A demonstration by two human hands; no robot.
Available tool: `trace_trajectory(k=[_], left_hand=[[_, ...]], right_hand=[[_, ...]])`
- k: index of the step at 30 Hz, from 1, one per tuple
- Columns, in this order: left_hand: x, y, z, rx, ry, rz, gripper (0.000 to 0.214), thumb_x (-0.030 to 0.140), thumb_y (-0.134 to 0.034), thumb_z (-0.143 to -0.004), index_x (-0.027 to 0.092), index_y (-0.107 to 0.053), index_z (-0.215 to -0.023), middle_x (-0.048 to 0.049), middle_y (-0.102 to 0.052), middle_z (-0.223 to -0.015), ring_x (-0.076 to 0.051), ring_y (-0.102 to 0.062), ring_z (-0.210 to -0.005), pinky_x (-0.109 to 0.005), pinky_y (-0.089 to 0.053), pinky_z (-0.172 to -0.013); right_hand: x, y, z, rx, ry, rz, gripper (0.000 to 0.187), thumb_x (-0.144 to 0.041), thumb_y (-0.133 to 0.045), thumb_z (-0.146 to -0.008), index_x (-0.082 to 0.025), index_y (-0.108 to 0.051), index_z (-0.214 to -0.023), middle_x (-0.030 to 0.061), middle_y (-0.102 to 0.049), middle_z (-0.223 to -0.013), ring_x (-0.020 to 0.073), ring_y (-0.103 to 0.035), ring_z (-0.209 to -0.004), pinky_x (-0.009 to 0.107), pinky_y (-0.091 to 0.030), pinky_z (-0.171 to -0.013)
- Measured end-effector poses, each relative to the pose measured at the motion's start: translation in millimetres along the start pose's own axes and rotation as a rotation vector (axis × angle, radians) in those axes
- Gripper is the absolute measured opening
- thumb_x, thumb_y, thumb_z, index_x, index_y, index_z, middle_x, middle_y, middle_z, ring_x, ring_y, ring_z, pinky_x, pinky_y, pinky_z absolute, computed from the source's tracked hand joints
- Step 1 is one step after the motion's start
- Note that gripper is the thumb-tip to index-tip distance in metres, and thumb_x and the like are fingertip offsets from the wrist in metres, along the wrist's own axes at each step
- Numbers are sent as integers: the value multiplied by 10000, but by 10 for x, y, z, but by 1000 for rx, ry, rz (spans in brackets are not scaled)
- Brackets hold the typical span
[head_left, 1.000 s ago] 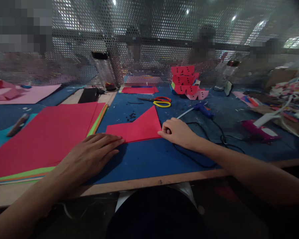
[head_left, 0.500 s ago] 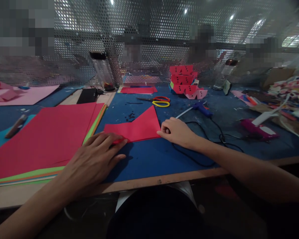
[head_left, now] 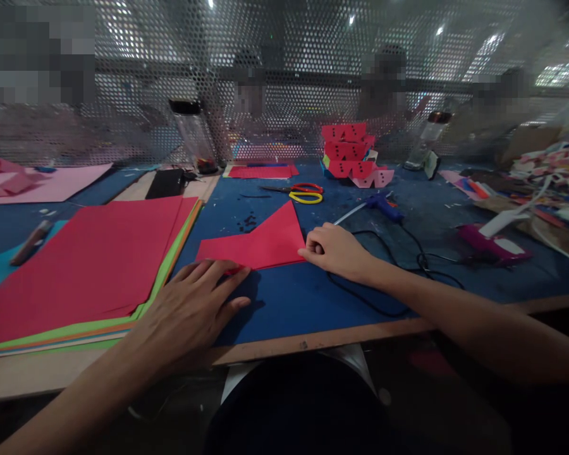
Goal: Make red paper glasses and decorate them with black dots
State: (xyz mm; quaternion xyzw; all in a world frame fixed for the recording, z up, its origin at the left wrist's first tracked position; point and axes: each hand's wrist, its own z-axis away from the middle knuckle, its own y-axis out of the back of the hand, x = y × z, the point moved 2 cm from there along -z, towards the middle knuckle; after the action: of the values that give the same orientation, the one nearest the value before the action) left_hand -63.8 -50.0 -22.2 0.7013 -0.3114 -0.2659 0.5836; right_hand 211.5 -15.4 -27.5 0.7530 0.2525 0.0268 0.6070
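Observation:
A folded sheet of red paper [head_left: 265, 243] lies on the blue table mat, its top edge rising to a point on the right. My left hand [head_left: 203, 303] rests with outstretched fingers on the paper's lower left edge, fingertips pressing the fold. At the paper's right corner my right hand [head_left: 334, 249] is closed, thumb and finger pinching it. Just beyond the paper are scissors [head_left: 306, 193] with red and yellow handles. A blue glue gun [head_left: 385, 207] lies past my right hand, its black cord looping beside my forearm.
Large red sheets [head_left: 99, 253] lie stacked over other colours on the left. At the back stand cut red paper pieces [head_left: 346, 151] with black dots and a clear bottle [head_left: 194, 136]. A purple and white device [head_left: 495, 243] sits right, before a heap of scraps [head_left: 550, 167].
My left hand has slid slightly to the right along the paper's lower edge. My right hand stays at the right corner.

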Motion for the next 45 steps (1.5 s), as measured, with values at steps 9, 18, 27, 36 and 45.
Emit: trace_trajectory(k=[9, 18, 27, 36, 45], left_hand=[[38, -32, -55, 6, -43, 29, 405, 420, -418, -988, 204, -546, -1305, -155, -577, -1294, -340, -515, -1205, -545, -498, -925], [84, 53, -79, 2, -73, 81, 291, 341, -420, -977, 213, -641, -1115, -152, -617, -1193, -332, -529, -1155, -575, -488, -926], [72, 12, -79, 3, -31, 115, 335, 363, -401, -991, 194, -607, -1195, -149, -612, -1183, -319, -530, -1158, -539, -490, -948], [71, 21, -80, 10, -58, 120, 315, 366, -426, -977, 200, -625, -1156, -147, -629, -1203, -326, -529, -1179, -557, -476, -969], [55, -19, -86, -16, -30, 89, 410, 385, -376, -1003, 161, -567, -1289, -160, -606, -1261, -334, -508, -1212, -556, -475, -970]], right_hand=[[1, 59, 31, 84, -8, 0, 224, -348, -587, -907, -200, -551, -742, 31, -617, -770, 187, -492, -801, 308, -348, -727], [-545, 148, -188, 167, 250, -14, 146, -298, -552, -918, -196, -652, -889, 57, -623, -978, 227, -468, -1018, 365, -309, -892], [-703, -223, -387, -24, 194, 26, 145, -295, -576, -858, -195, -681, -850, 57, -651, -925, 233, -486, -981, 375, -291, -829], [-699, -240, -339, -16, 128, -2, 71, -262, -605, -785, -210, -637, -822, 32, -640, -934, 229, -476, -972, 373, -282, -838], [-542, -172, -233, -5, 80, 4, 94, -225, -601, -767, -219, -628, -857, 37, -623, -965, 235, -463, -1003, 368, -295, -820]])
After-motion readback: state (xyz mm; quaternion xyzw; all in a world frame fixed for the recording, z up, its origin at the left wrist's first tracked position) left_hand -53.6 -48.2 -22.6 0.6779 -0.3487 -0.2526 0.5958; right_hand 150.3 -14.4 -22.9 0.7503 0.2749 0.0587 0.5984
